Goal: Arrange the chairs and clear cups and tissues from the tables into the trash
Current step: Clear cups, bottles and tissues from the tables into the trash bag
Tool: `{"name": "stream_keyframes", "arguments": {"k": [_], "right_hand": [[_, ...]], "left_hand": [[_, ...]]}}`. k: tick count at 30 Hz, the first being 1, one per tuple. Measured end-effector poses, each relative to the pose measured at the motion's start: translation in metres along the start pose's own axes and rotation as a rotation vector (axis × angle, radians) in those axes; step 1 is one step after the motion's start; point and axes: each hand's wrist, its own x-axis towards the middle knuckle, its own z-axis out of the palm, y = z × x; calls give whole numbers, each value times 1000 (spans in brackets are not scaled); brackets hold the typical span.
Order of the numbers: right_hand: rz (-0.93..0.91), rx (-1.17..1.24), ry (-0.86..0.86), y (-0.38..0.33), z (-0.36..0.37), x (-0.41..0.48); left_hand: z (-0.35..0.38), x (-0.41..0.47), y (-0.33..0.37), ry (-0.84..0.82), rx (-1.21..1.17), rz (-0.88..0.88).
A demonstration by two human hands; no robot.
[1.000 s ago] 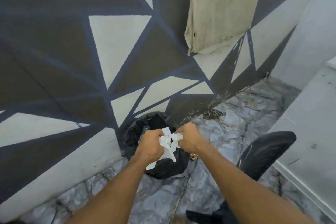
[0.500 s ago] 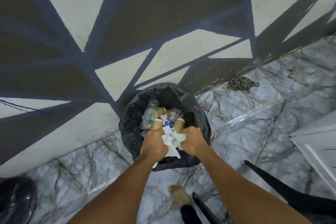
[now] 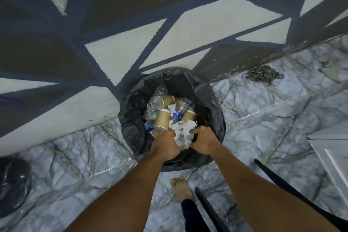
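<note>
A marble floor (image 3: 263,118) meets a wall (image 3: 169,5) painted in dark and pale triangles. Against the wall stands a bin (image 3: 212,103) lined with a black bag, holding cups (image 3: 162,119) and bottles (image 3: 157,98). Over its six o'clock rim, the left hand (image 3: 165,146) and right hand (image 3: 204,140) each curl round one wad of tissues (image 3: 183,134), which seems to rest on the litter. A chain (image 3: 263,75) lies at two o'clock of the bin, and a bare foot (image 3: 181,188) at six.

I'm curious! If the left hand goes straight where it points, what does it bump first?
Probably the brown paper cup lying in the trash bag, just beyond the left hand gripping the tissues; depth is hard to judge.
</note>
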Motion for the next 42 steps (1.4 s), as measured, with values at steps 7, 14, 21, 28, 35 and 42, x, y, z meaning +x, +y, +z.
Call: {"name": "stream_keyframes", "arguments": {"k": [7, 14, 21, 28, 35, 42], "right_hand": [[-108, -35, 46, -45, 16, -39], [-467, -162, -55, -167, 64, -145], [-908, -381, -107, -306, 169, -323], [-1374, -514, -211, -407, 302, -520], [-1638, -758, -492, -405, 451, -645], [-1782, -944, -891, -347, 595, -732]], "left_hand": [[-26, -65, -29, 160, -146, -18], [-80, -214, -116, 481, -326, -188], [-122, -435, -223, 883, -254, -256], [-121, -660, -320, 1200, -249, -472], [-14, -815, -384, 1336, -421, -866], [106, -910, -398, 1347, -631, -1286]]}}
